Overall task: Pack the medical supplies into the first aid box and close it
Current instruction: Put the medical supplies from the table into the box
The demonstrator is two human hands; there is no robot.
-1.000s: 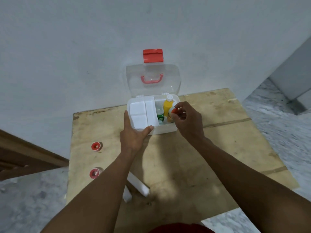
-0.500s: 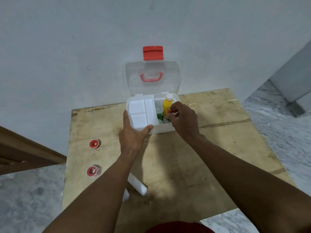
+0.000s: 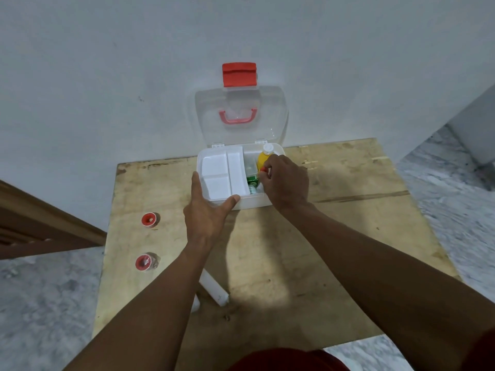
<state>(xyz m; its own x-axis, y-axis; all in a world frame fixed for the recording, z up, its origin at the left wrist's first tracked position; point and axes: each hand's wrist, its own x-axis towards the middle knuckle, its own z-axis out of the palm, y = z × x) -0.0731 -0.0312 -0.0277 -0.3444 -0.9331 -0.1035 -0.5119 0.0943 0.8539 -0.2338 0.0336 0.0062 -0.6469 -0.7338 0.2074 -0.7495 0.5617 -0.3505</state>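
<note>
Open first aid box (image 3: 251, 204) on wooden table (image 3: 348, 215), left hand (image 3: 209, 212) with straight fingers and thumb bracing its near-left corner, right hand (image 3: 286, 183) fingertips pinching a small red-capped item (image 3: 263, 170) inside, yellow bottle (image 3: 263, 158) just beyond them, green carton (image 3: 251, 180) beside

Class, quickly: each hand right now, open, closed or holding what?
Left hand: open, resting on the first aid box.
Right hand: pinches a red-capped item inside it.
</note>
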